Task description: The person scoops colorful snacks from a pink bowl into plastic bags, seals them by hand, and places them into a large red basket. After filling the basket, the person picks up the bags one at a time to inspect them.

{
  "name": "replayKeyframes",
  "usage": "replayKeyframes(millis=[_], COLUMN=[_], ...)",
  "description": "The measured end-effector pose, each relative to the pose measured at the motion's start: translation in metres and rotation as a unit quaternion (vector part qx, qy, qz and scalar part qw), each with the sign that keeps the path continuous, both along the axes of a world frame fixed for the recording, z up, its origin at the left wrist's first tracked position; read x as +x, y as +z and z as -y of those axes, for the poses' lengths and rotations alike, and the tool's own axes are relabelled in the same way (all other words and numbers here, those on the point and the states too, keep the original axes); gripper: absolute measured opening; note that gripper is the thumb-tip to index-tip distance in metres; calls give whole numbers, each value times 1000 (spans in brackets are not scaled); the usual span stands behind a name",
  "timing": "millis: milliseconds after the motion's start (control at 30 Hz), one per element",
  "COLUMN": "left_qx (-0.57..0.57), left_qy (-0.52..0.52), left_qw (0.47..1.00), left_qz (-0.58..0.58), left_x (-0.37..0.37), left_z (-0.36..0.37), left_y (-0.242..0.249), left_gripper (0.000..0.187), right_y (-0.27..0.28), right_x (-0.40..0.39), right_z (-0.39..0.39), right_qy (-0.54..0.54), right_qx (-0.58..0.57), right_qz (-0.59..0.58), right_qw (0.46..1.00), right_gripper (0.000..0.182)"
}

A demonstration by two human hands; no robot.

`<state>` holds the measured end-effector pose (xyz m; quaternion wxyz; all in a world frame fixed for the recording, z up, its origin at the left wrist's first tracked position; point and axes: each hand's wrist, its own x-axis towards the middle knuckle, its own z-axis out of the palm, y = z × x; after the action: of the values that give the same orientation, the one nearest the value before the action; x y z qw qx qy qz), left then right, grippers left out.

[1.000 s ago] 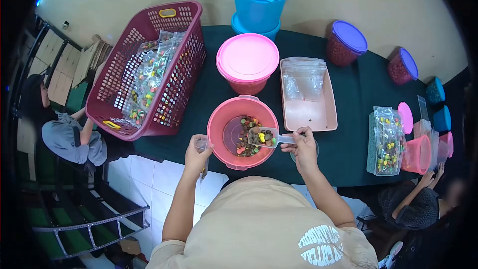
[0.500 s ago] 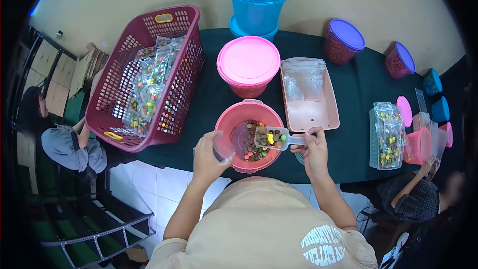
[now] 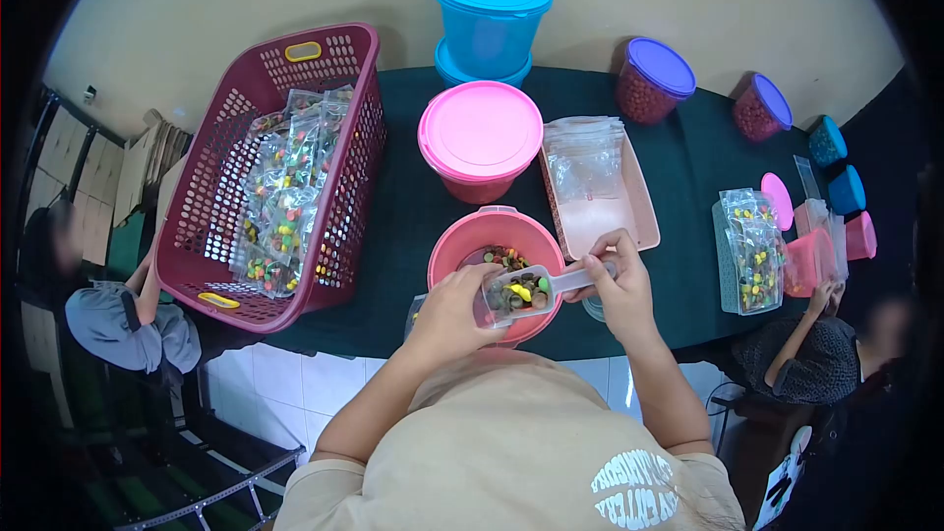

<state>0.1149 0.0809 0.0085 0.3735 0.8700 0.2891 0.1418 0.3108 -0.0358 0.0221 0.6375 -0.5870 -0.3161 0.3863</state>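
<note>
My right hand (image 3: 621,290) grips the handle of a clear plastic scoop (image 3: 567,281), which is loaded with brown, yellow and green candies (image 3: 525,291). In my left hand (image 3: 450,317) is a small clear plastic bag (image 3: 486,307), its fingers curled round it. The scoop's front end is at the bag's mouth; my fingers partly hide how far in it reaches. Both are over a pink tub (image 3: 449,236) with more coloured candies (image 3: 506,257) at its bottom. A clear round object (image 3: 594,309) lies under my right hand, mostly hidden.
Left stands a maroon basket (image 3: 339,206) of filled bags. Behind the tub are a pink-lidded container (image 3: 481,130) and stacked blue containers (image 3: 492,15). A pink tray (image 3: 597,226) holds empty bags (image 3: 585,159). Filled bags (image 3: 755,256) lie at right. Two people sit at either side.
My left hand has moved right and down, bringing the bag to the scoop's front end. The loaded scoop has stayed over the tub. The head view has shifted slightly.
</note>
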Motion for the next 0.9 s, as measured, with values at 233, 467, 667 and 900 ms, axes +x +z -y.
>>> replayKeyframes(millis=[233, 467, 667, 900], left_qx=[-356, -622, -680, -554], left_qy=[-164, -332, -370, -162], left_qw=[919, 686, 603, 786], left_qz=[44, 179, 193, 220], left_x=[19, 45, 50, 37], left_z=[-33, -38, -14, -9], left_y=[34, 64, 61, 45], left_gripper=[56, 70, 75, 71], right_y=[104, 198, 191, 143], right_x=[1, 9, 21, 77], right_z=[-19, -36, -31, 41], right_qy=[86, 258, 326, -7], right_qx=[21, 100, 134, 298], right_qz=[371, 434, 427, 417], right_qw=[924, 857, 833, 858], right_gripper=[9, 12, 11, 9])
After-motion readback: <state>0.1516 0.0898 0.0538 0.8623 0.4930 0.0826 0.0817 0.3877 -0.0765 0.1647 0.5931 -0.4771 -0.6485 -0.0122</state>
